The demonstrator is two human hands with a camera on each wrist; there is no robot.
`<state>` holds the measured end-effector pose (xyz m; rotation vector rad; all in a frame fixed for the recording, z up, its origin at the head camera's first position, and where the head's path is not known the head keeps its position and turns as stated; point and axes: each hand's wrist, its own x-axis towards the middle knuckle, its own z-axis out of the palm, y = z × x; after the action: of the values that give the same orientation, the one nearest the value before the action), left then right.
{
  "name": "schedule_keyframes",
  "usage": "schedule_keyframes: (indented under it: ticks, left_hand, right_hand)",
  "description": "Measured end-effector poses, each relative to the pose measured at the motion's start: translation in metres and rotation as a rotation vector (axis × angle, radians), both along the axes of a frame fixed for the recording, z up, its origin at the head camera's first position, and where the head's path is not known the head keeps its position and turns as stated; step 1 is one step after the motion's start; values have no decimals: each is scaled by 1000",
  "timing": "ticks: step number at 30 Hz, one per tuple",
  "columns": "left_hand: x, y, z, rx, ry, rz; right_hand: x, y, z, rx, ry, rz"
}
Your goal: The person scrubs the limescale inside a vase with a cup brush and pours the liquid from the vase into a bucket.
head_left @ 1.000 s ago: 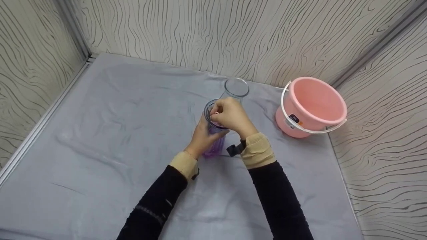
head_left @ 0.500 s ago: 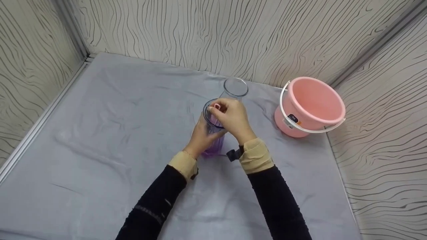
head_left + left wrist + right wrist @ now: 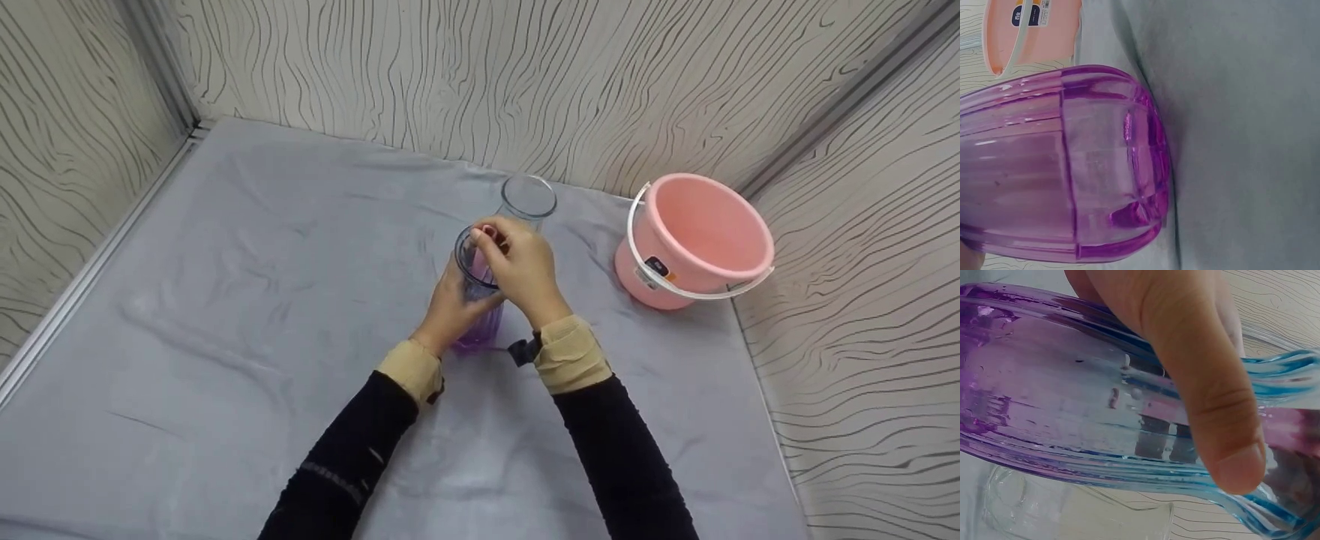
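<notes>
A ribbed glass vase [image 3: 480, 334], purple at its base and bluish toward the flared mouth, stands tilted in front of me. My left hand [image 3: 448, 304] grips it below the rim, thumb across the near side. Over the mouth, my right hand [image 3: 525, 270] pinches a pink handle [image 3: 481, 262] with a small loop at its top. This handle runs down into the neck, and the right wrist view shows its pink shaft [image 3: 1292, 427] inside the glass. Its lower end is blurred by the glass. The left wrist view shows the purple base [image 3: 1112, 163] close over the cloth.
Just behind the hands stands a second, clear glass vase [image 3: 554, 201]. A pink bucket [image 3: 637, 281] with a white handle [image 3: 705, 296] sits at the right near the back wall. Grey cloth [image 3: 247, 300] covers the table, with patterned panels [image 3: 480, 82] around it.
My right hand has shifted slightly up and away at the vase mouth, and the handle's loop shows farther back. The left hand's grip on the vase looks the same.
</notes>
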<state>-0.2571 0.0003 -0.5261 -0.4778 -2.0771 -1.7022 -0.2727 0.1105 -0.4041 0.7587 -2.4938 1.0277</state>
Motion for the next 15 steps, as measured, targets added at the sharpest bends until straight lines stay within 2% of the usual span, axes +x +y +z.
schedule_keyframes:
  ticks: [7, 15]
  left_hand:
    - [0, 1, 3, -3, -13, 1]
    - [1, 0, 4, 15, -57, -5]
  right_hand:
    - [-1, 3, -2, -92, 18, 19]
    - [-3, 3, -3, -294, -49, 20]
